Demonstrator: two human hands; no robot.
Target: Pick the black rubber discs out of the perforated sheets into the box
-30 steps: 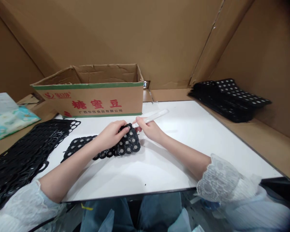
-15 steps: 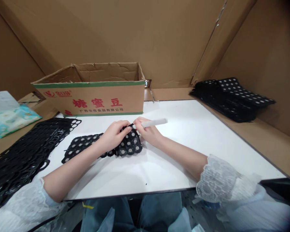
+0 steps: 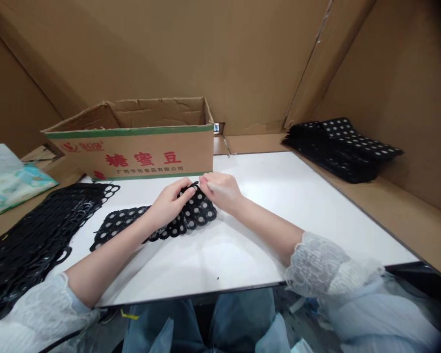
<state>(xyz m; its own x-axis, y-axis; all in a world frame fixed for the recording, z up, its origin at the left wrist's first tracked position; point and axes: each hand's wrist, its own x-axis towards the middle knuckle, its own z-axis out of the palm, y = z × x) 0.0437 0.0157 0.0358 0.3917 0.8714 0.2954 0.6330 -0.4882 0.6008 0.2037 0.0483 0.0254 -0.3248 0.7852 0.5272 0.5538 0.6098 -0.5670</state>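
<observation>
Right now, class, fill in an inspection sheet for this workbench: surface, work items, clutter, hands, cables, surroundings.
Surface: white table, bare at the right.
Work items: black perforated sheet lying on the table, its right end lifted.
Clutter: cardboard box behind; black mesh pile at left; stack of black sheets at right; teal packet.
Hands: left hand and right hand both pinch the sheet's raised end.
Cables: nothing seen.
Surroundings: cardboard walls.

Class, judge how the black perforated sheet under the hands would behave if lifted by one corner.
The black perforated sheet is probably floppy: its far edge curls up between the left hand and right hand. Likely light, being thin and mostly holes. Unlikely to roll, lying flat on the white table.
</observation>
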